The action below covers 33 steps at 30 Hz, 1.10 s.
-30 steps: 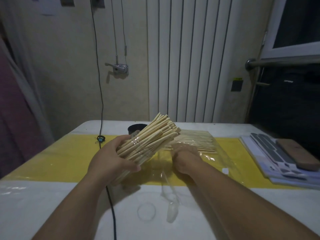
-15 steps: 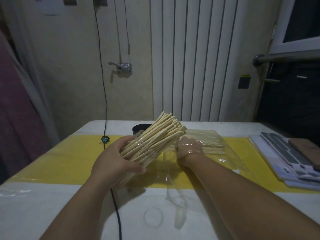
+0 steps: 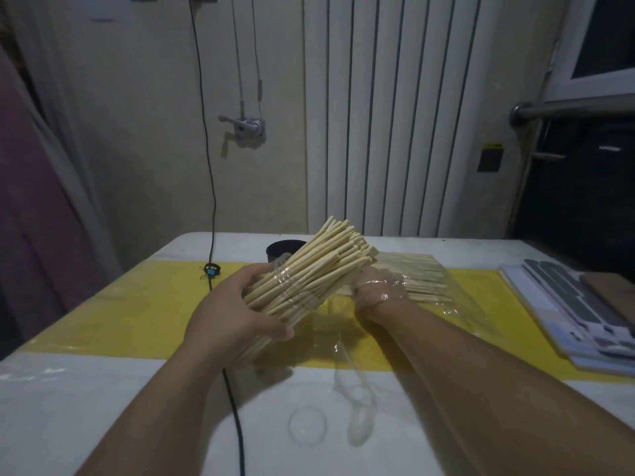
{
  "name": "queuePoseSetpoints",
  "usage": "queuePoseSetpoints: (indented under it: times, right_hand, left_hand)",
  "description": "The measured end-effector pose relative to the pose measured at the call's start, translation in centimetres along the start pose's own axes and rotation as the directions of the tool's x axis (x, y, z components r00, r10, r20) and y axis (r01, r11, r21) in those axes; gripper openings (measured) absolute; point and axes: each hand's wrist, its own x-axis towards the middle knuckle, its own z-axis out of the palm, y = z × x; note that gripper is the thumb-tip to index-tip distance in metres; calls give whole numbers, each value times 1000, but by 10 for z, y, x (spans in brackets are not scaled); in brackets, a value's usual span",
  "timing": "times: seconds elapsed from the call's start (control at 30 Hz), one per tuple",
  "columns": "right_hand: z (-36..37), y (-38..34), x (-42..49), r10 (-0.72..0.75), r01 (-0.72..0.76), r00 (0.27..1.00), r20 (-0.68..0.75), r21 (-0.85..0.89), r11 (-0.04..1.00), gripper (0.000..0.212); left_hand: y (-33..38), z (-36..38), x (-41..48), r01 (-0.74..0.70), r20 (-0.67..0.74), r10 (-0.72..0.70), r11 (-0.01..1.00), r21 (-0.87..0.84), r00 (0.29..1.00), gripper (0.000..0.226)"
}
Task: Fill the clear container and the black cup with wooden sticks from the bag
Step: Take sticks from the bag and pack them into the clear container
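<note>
left hand [image 3: 233, 310] gripping tilted stick bundle [image 3: 319, 266], right hand [image 3: 378, 293] inside clear bag [image 3: 457, 304]

Open toward the left edge of the table [image 3: 86, 407], crossed by a black cable [image 3: 234, 407]. Cluttered at the near edge by a clear disc [image 3: 307, 424], along the right edge by a flat stack [image 3: 567, 314], toward the far edge by the black cup [image 3: 285, 247].
</note>
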Motion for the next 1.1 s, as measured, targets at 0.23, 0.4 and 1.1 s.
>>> queuePoseSetpoints:
  times: [0.23,0.4,1.1]
  right_hand:
    - [-1,5,5,-9,2,992,123,52,999,40]
    - [-1,10,3,-20,-19,983,180,212,977,25]
    - [-12,7,-77,-82,83,997,-6,80,993,29]
  left_hand:
    - [1,0,-1,3,-4,-3,1000,8,1000,92]
    - [1,-1,-2,0,-5,0,1000,5,1000,95]
    - [8,1,-8,-33,17,32,999,32,999,82]
